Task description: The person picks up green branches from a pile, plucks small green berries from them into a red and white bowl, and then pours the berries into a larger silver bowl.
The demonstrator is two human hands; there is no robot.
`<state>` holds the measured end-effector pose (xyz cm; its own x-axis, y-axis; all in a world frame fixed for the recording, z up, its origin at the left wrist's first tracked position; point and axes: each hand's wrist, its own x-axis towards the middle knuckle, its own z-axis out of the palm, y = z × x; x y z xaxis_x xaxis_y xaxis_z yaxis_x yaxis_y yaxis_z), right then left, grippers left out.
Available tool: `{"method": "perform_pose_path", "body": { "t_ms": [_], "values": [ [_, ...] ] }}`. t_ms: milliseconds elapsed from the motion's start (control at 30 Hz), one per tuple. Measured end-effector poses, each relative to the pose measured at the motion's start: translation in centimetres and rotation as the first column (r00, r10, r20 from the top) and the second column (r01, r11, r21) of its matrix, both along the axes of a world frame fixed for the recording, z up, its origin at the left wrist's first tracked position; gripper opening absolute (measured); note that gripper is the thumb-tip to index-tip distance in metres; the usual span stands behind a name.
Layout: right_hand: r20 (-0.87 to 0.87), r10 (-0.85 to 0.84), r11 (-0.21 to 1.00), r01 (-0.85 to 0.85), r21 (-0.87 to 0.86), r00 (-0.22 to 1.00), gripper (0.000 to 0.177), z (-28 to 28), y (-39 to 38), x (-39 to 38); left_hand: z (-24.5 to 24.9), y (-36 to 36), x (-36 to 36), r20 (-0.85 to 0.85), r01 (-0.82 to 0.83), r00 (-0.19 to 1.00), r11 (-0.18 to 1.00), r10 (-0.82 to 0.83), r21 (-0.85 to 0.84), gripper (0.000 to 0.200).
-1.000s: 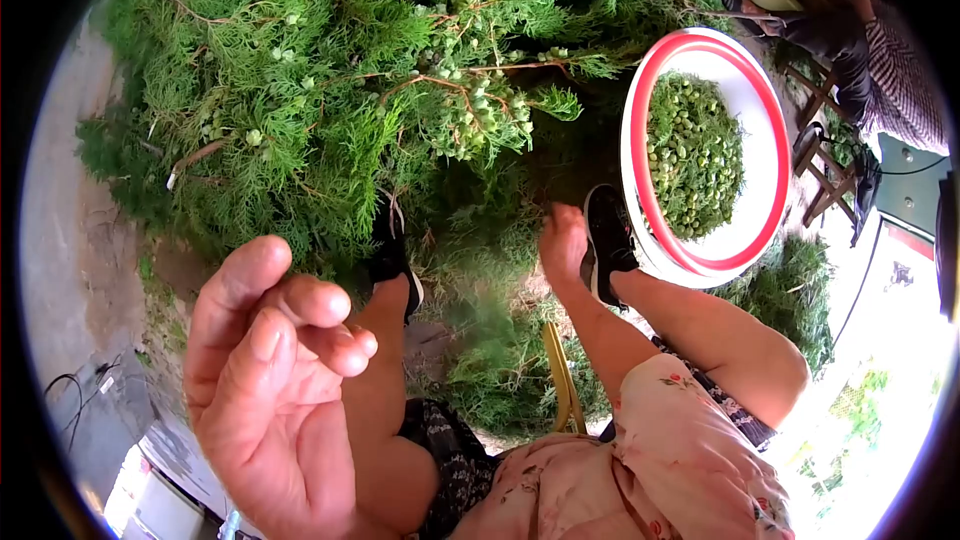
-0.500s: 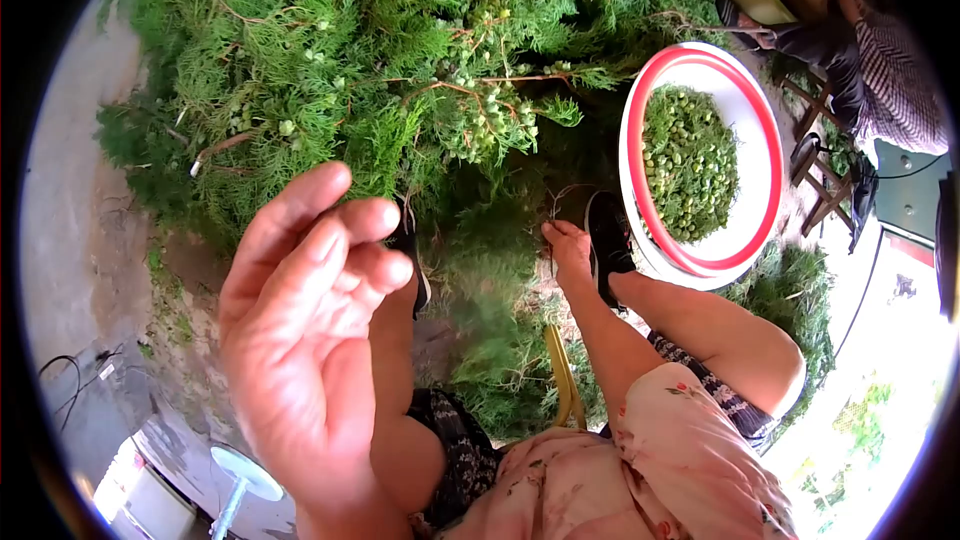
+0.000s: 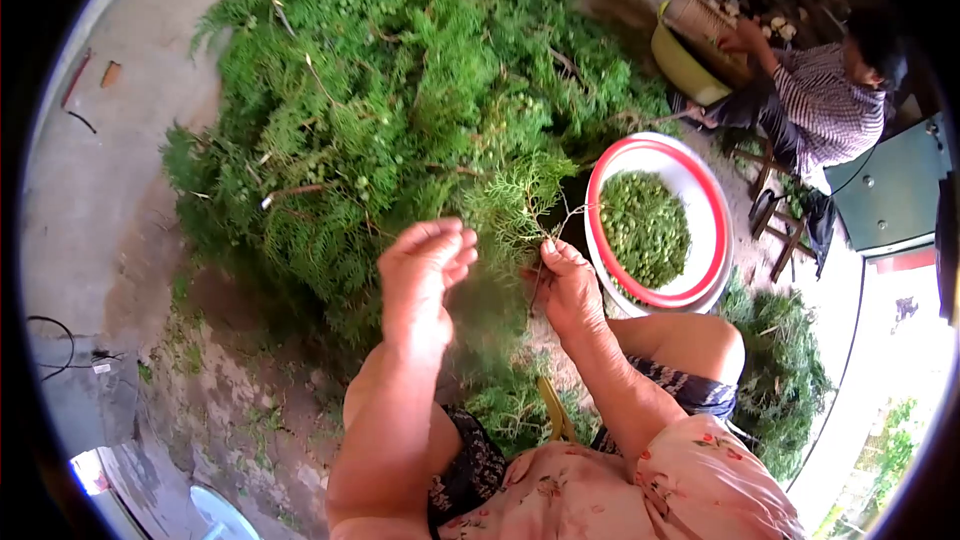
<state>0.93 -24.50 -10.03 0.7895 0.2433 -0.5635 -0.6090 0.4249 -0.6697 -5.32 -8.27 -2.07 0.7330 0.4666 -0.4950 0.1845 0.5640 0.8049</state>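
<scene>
My right hand (image 3: 566, 285) pinches the stem of a green cypress sprig (image 3: 515, 202) and holds it up in front of me. My left hand (image 3: 425, 275) hangs just left of that sprig, fingers curled loosely and apart, with nothing in it. Behind both hands lies a big heap of green cypress branches (image 3: 400, 110) with small pale cones. To the right stands a white basin with a red rim (image 3: 700, 202), holding a mound of picked green cones (image 3: 645, 228).
Another person in a striped shirt (image 3: 830, 100) sits at the upper right beside a yellow-green basin (image 3: 685, 65) and a basket. A smaller pile of stripped greenery (image 3: 780, 365) lies at the right. Bare concrete ground (image 3: 90, 180) spreads to the left.
The view has tilted so the whole heap shows. My left hand moved away from the camera toward the sprig. My right hand rose from near my shoe, now holding the sprig up.
</scene>
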Motion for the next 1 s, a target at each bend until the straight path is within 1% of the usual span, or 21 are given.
{"method": "perform_pose_path", "body": {
  "t_ms": [67,100,133,200,233,333,367,400,467,500,567,600,633,667,733,767,800,833,900,967,1000],
  "values": [
    [0.08,-0.004,0.996,-0.003,0.084,0.997,0.014,2.6,1.0,0.0,-0.5,-1.4,-0.3,-0.061,-0.048,0.997,0.999,0.049,0.015,0.023],
    [0.094,0.063,0.994,-0.071,0.084,0.994,0.017,4.7,1.4,-0.3,-0.3,-2.0,-0.2,-0.083,-0.045,0.995,0.999,0.046,0.021,0.034],
    [0.1,0.083,0.992,-0.091,0.082,0.992,0.017,6.2,1.8,-0.5,-0.4,-2.3,-0.2,-0.057,-0.007,0.998,0.997,0.003,-0.071,0.04],
    [0.104,0.131,0.987,-0.139,0.081,0.986,0.016,8.3,2.6,-0.9,-0.9,-2.6,0.1,0.169,0.01,0.985,0.969,0.033,-0.246,0.043],
    [0.116,0.156,0.979,-0.169,0.113,0.981,0.014,8.7,2.9,-0.7,-0.5,-2.5,0.4,0.279,-0.019,0.956,0.971,0.088,-0.239,0.044],
    [0.12,0.189,0.973,-0.202,0.109,0.975,0.01,9.9,3.3,0.2,-0.4,-1.8,1.3,0.409,-0.209,0.881,0.971,0.237,-0.114,0.051],
    [0.08,0.232,0.97,-0.237,0.054,0.969,0.005,9.8,3.2,0.9,-0.2,-1.7,1.8,0.439,-0.286,0.841,0.948,0.317,-0.136,0.058],
    [0.091,0.268,0.962,-0.272,0.029,0.959,0.003,10.0,3.3,1.4,0.4,-1.5,2.0,0.442,-0.304,0.834,0.943,0.331,-0.133,0.06],
    [0.13,0.39,0.914,-0.4,0.064,0.912,0.021,9.1,3.2,3.0,1.3,-1.4,2.5,0.447,-0.329,0.823,0.936,0.351,-0.129,0.064],
    [0.164,0.413,0.906,-0.422,0.023,0.896,0.023,9.1,3.3,3.5,1.2,-1.5,2.9,0.419,-0.338,0.843,0.938,0.338,-0.078,0.064],
    [0.228,0.455,0.889,-0.454,-0.061,0.861,0.026,9.3,3.5,4.1,0.9,-1.9,3.5,0.456,-0.319,0.833,0.945,0.312,-0.064,0.061],
    [0.222,0.448,0.891,-0.451,-0.04,0.866,0.027,9.3,3.4,4.5,0.7,-2.2,4.0,0.475,-0.308,0.828,0.95,0.297,-0.058,0.06],
    [0.215,0.443,0.893,-0.45,-0.02,0.87,0.027,9.3,3.3,4.8,0.9,-2.7,4.4,0.471,-0.34,0.817,0.938,0.333,-0.075,0.054],
    [0.209,0.439,0.894,-0.448,-0.002,0.874,0.028,9.4,3.2,5.1,1.1,-3.0,4.6,0.463,-0.32,0.83,0.946,0.31,-0.059,0.052],
    [0.201,0.405,0.913,-0.405,-0.041,0.892,0.019,10.1,3.2,5.3,1.3,-3.3,4.7,0.446,-0.286,0.854,0.958,0.269,-0.031,0.05],
    [0.215,0.38,0.925,-0.372,-0.079,0.9,0.016,10.1,3.1,5.5,0.3,-3.3,5.0,0.472,-0.283,0.842,0.959,0.26,-0.023,0.046],
    [0.228,0.355,0.935,-0.336,-0.116,0.907,0.014,10.2,3.1,5.6,0.2,-3.1,4.9,0.453,-0.225,0.865,0.974,0.215,-0.03,0.044],
    [0.261,0.27,0.963,-0.256,-0.084,0.927,0.007,10.7,3.3,5.6,0.3,-2.6,4.6,0.435,-0.166,0.885,0.985,0.167,-0.039,0.042],
    [0.272,0.269,0.962,-0.241,-0.131,0.924,0.005,10.9,3.0,6.2,0.5,-2.0,4.4,0.445,-0.082,0.889,0.994,0.105,-0.069,0.035],
    [0.258,0.304,0.943,-0.252,-0.217,0.917,0.004,11.0,2.8,6.7,0.8,-1.5,4.3,0.442,-0.073,0.891,0.993,0.105,-0.09,0.032],
    [0.27,0.291,0.95,-0.243,-0.198,0.918,0.005,11.0,2.9,6.8,0.8,-1.3,4.3,0.441,-0.068,0.891,0.993,0.106,-0.101,0.031]
  ]
}}
